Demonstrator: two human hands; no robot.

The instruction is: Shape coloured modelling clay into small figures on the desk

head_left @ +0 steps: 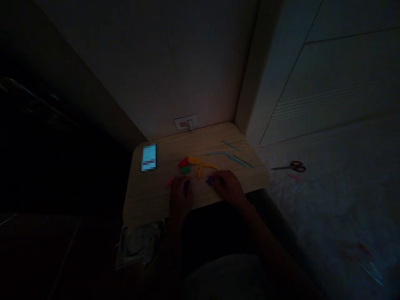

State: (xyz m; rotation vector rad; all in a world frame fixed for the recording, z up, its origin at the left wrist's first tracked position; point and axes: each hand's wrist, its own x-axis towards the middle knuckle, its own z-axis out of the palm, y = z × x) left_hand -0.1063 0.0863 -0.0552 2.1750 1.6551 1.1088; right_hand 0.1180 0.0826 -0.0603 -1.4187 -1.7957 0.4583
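In the dim light, my right hand (230, 187) pinches a small purple lump of modelling clay (209, 180) on the wooden table. My left hand (180, 195) rests at the near side, fingers curled around a dark blue clay piece (186, 183); much of it is hidden. Pink clay (170, 181) peeks out left of those fingers. Between and beyond my hands lies a curved yellow-orange clay strand (206, 166) with a beaded look. Red clay (183, 163), orange clay (194, 160) and green clay (185, 170) sit close together behind my left hand.
Several thin teal sticks or tools (236, 159) lie at the table's right. A lit phone (149, 157) is at the far left of the table (140, 196). Scissors (292, 167) lie off to the right on a pale surface. A wall socket (186, 122) is behind.
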